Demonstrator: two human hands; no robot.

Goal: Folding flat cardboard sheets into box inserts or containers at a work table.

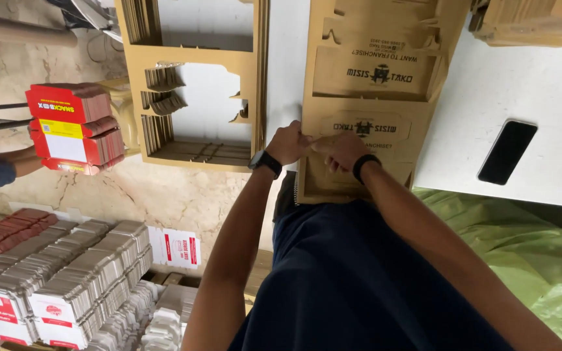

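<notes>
A: nearest first?
B: rows of flat-packed grey and red-white cartons (66, 279) stacked low on the left, green plastic sheet (528, 253) low on the right

A: hands?
B: left hand (289, 143), black watch on wrist, fingers curled onto the stack of brown die-cut cardboard sheets (365, 110). right hand (341, 151), black band on wrist, touching it, fingers pressed on the top sheet's printed panel

A: where's the stack?
B: on the white table (521, 84), at its near edge, against the person's body

A: further out?
B: black phone (507, 151) flat on the table, right. Punched-out brown cardboard frames (193, 84) left. Another person's arm holds red folded boxes (73, 127) far left
</notes>
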